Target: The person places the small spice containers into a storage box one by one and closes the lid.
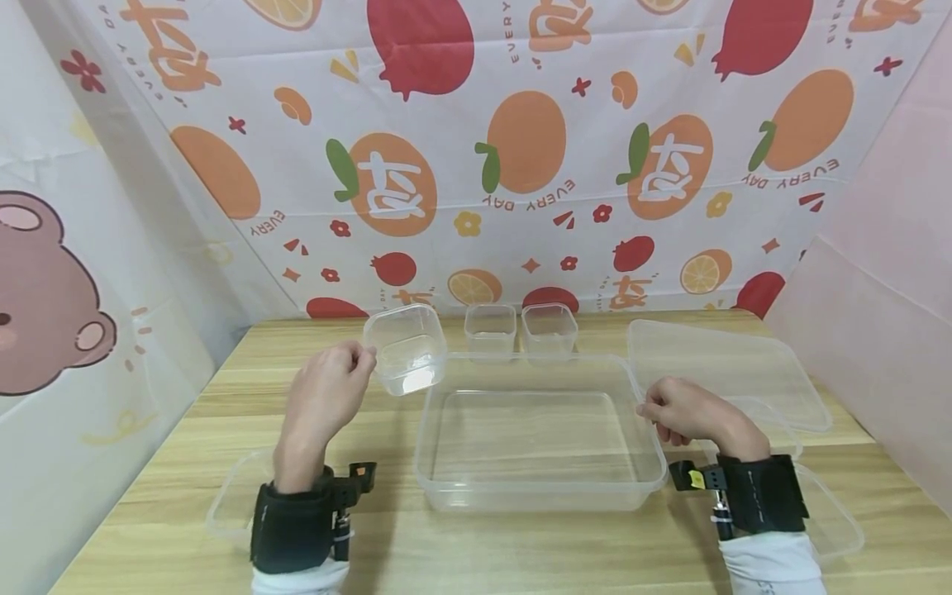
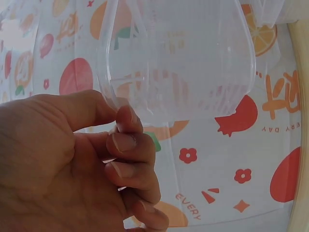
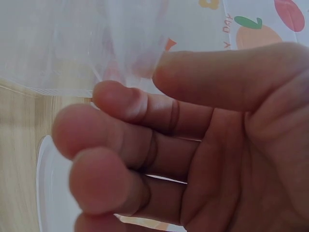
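Pinched at its rim between the thumb and fingers of my left hand [image 1: 326, 395] is a small clear plastic container [image 1: 405, 340]. It is tilted and raised beside the back left corner of a large clear rectangular container [image 1: 535, 496], which sits on the table. In the left wrist view, the thumb and index finger of the left hand [image 2: 91, 140] meet on the small container's edge [image 2: 178, 72]. My right hand [image 1: 687, 411] pinches the large container's right rim; the right wrist view shows thumb and index finger at its translucent wall [image 3: 58, 43].
Two more small clear containers [image 1: 490, 329] stand behind the large one. A large flat clear lid [image 1: 729, 372] lies at the back right, with smaller lids [image 1: 829, 516] near the right forearm. Another clear lid [image 1: 236, 500] lies at the left, partly under the left wrist.
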A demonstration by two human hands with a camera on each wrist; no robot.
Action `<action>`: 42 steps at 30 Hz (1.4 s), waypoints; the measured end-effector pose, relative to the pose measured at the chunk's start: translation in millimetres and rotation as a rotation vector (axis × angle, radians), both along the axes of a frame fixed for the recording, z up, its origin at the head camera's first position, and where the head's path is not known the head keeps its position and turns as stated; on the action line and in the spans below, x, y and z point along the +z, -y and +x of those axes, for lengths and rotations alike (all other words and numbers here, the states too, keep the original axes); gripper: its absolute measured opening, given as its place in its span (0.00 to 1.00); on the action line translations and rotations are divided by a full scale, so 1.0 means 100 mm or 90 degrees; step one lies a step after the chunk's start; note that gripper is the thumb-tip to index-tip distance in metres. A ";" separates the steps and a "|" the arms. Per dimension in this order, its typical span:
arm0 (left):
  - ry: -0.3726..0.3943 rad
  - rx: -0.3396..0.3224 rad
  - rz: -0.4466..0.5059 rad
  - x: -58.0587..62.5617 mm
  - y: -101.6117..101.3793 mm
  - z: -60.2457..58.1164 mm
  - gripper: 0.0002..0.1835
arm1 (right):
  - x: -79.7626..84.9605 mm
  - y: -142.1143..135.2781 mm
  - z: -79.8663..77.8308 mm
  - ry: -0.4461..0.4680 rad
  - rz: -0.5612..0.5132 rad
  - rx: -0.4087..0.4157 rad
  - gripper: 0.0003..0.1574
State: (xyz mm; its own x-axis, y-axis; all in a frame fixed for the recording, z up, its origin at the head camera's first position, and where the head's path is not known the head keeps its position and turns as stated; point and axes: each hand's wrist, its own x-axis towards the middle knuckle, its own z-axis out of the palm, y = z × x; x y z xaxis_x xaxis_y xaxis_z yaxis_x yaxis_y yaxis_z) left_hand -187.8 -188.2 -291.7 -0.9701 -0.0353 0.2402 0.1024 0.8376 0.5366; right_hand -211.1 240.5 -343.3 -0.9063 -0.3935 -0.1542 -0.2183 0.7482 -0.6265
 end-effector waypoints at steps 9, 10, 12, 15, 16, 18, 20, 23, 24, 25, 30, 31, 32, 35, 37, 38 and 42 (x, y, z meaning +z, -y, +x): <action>-0.012 -0.023 0.000 0.00 -0.07 -0.01 0.19 | 0.00 0.00 -0.01 -0.001 -0.001 0.002 0.16; -0.013 -0.025 0.000 0.01 -0.08 -0.01 0.19 | 0.01 0.00 -0.01 0.001 -0.001 0.000 0.16; -0.017 -0.029 0.000 0.01 -0.10 -0.01 0.18 | 0.01 0.00 -0.01 0.002 0.000 0.002 0.16; -0.022 -0.038 0.001 0.01 -0.12 -0.01 0.18 | 0.02 0.00 -0.01 0.008 -0.001 0.001 0.16; -0.024 -0.041 0.001 0.01 -0.14 -0.01 0.18 | 0.02 0.00 -0.01 0.011 -0.003 0.000 0.16; -0.027 -0.047 0.001 0.00 -0.16 -0.01 0.18 | 0.01 0.00 -0.01 0.011 -0.004 0.001 0.16; -0.031 -0.053 0.001 0.00 -0.18 -0.02 0.18 | 0.01 0.00 -0.01 0.014 -0.006 -0.002 0.15; -0.033 -0.056 -0.001 -0.01 -0.21 -0.02 0.18 | 0.00 -0.01 -0.02 0.005 -0.008 0.004 0.15; -0.034 -0.056 -0.002 -0.01 -0.21 -0.03 0.18 | 0.00 -0.01 -0.01 0.004 -0.009 0.005 0.15; -0.034 -0.056 -0.001 -0.01 -0.21 -0.03 0.19 | 0.00 -0.02 -0.01 0.002 -0.010 0.007 0.15; -0.034 -0.052 -0.002 -0.02 -0.22 -0.04 0.19 | 0.00 -0.01 -0.02 0.008 -0.009 0.002 0.16; -0.034 -0.052 -0.003 -0.02 -0.22 -0.05 0.19 | 0.00 0.00 -0.02 0.010 -0.008 0.001 0.16; -0.034 -0.052 -0.004 -0.02 -0.22 -0.05 0.20 | 0.00 0.00 -0.02 0.012 -0.006 -0.002 0.16; -0.031 -0.052 -0.005 -0.03 -0.23 -0.06 0.20 | 0.00 0.00 -0.02 0.015 -0.005 -0.004 0.15; -0.028 -0.051 -0.007 -0.04 -0.23 -0.06 0.20 | 0.00 0.00 -0.02 0.016 -0.006 -0.005 0.15; -0.026 -0.051 -0.007 -0.05 -0.23 -0.06 0.20 | 0.00 0.00 -0.02 0.015 -0.006 -0.005 0.15; -0.020 -0.052 -0.009 -0.06 -0.25 -0.07 0.21 | 0.00 0.00 -0.01 0.011 -0.007 -0.003 0.15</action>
State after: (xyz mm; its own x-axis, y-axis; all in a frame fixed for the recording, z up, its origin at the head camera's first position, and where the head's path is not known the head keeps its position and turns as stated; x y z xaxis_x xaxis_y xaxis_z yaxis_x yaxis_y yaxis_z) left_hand -195.0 -163.1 -297.8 -0.9616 0.0479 0.2701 0.1875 0.8335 0.5198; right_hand -212.0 240.5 -343.4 -0.9055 -0.3906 -0.1656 -0.2037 0.7427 -0.6380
